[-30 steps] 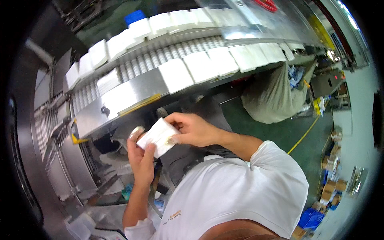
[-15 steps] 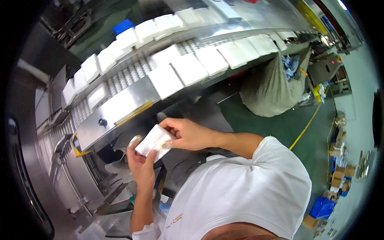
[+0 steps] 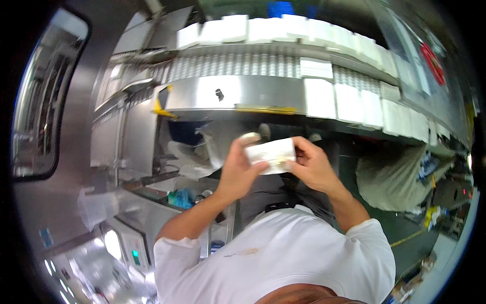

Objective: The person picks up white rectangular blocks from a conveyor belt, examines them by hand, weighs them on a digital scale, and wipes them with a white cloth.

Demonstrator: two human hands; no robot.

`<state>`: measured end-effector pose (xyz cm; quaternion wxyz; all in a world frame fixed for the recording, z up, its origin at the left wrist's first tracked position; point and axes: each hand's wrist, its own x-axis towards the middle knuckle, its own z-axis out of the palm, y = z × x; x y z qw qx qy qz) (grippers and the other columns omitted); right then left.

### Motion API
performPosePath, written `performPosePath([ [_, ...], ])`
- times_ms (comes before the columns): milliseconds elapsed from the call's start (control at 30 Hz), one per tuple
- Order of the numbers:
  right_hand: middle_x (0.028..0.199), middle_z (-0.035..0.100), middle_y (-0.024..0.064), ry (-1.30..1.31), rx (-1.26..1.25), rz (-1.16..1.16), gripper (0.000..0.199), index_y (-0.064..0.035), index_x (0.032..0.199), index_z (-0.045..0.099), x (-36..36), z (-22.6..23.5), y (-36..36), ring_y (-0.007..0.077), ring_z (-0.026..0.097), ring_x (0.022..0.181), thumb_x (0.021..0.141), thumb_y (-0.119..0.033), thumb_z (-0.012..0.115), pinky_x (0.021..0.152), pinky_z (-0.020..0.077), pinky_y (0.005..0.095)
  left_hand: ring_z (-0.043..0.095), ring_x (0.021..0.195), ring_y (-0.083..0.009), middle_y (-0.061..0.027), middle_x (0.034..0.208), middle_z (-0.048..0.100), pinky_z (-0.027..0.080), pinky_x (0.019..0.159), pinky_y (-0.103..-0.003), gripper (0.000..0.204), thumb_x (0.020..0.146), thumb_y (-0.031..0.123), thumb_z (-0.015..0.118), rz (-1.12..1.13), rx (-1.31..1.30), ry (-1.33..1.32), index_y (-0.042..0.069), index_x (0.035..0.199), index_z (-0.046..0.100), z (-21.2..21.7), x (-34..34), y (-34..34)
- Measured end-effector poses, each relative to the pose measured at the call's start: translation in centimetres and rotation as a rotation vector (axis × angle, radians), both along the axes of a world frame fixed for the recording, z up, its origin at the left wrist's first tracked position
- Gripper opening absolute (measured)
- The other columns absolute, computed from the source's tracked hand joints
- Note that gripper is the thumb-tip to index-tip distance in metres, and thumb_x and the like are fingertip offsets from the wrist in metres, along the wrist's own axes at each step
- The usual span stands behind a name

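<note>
Factory line ahead, all brushed steel and curved conveyor. At the centre, raised in front of the chest: left hand and right hand, both closed on one small white rectangular packet with faint yellow print. Held between the two, left fingers wrapped round its left end, right thumb and fingertips pinching its right end. Long axis running roughly left to right, tilted slightly up toward the right. Neither hand nearer than the other; equal share of the grip, packet bridging the gap and touching both. Something small and rounded showing just above the left fingers, too blurred to name.

Outward from there: just beyond and above the packet, a curved stainless-steel guard panel with a yellow strip along its lower edge. Above that, a ribbed grey conveyor belt carrying a row of white rectangular packs, sweeping off to the right. Well off to the right and lower, a large olive-grey sack on the dark green floor. Lower left, a steel machine housing with a small green light.
</note>
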<state>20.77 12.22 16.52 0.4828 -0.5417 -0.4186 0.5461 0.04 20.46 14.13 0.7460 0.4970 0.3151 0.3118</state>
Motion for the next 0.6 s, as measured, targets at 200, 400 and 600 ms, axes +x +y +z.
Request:
performPosePath([
  [200, 0.109, 0.068, 0.0116, -0.296, 0.079, 0.064, 0.05, 0.003, 0.133, 0.055, 1.7, 2.4, -0.7, 0.0155, 0.067, 0.091, 0.089, -0.009, 0.075, 0.081, 0.0566, 0.0307, 0.062, 0.121, -0.022, -0.0113, 0.128, 0.059, 0.054, 0.103, -0.037, 0.063, 0.087, -0.01, 0.072, 0.017, 0.022, 0.052, 0.003, 0.141, 0.042, 0.3, 0.0, -1.1],
  [400, 0.114, 0.069, 0.0128, -0.224, 0.064, 0.048, 0.056, 0.0017, 0.139, 0.054, 2.3, 2.8, 0.5, 0.0165, 0.068, 0.097, 0.088, -0.008, 0.076, 0.085, 0.0572, 0.031, 0.06, 0.127, -0.0249, -0.0139, 0.131, 0.056, 0.052, 0.108, -0.039, 0.065, 0.088, -0.011, 0.069, 0.035, -0.053, 0.023, 0.001, 0.144, 0.038, 0.4, -1.3, -1.3],
  [600, 0.123, 0.068, 0.0136, -0.196, 0.014, -0.004, 0.055, 0.0012, 0.142, 0.053, 2.1, 2.4, -0.7, 0.0172, 0.066, 0.108, 0.09, -0.002, 0.073, 0.093, 0.0554, 0.0309, 0.06, 0.121, -0.0192, -0.0107, 0.13, 0.057, 0.053, 0.102, -0.034, 0.067, 0.088, -0.008, 0.074, -0.022, -0.064, -0.067, 0.004, 0.144, 0.039, 0.0, -0.8, -1.6],
])
